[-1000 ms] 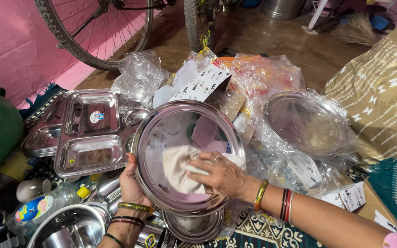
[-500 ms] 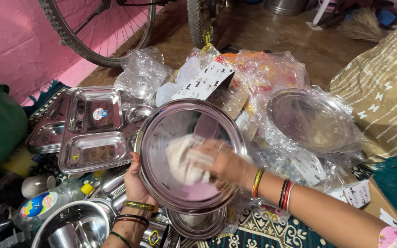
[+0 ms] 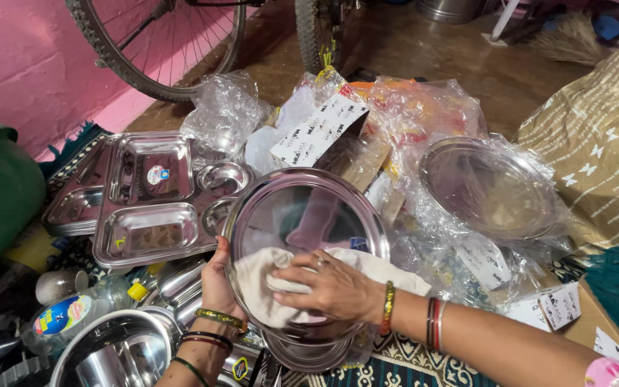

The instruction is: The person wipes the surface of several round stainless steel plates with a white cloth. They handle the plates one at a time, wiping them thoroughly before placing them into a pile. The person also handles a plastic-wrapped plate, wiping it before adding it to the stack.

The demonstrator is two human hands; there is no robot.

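Right hand (image 3: 331, 287) has slid the white cloth (image 3: 266, 283) down toward six o'clock on the steel plate (image 3: 302, 215) — fingers closed on it; left hand (image 3: 216, 287) grips the rim (fingers hidden behind).

A pink wall (image 3: 30, 68) runs down the left, its lower band a lighter pink where it meets the floor (image 3: 424, 50), which is bare brown and dully shining under soft light. A bicycle wheel (image 3: 159, 43) stands against that wall, a second tyre (image 3: 320, 32) just right of it. Far back, a steel pot (image 3: 453, 8) and a broom (image 3: 574, 36) sit on the floor. Up front, a patterned rug (image 3: 410, 362) lies underfoot.
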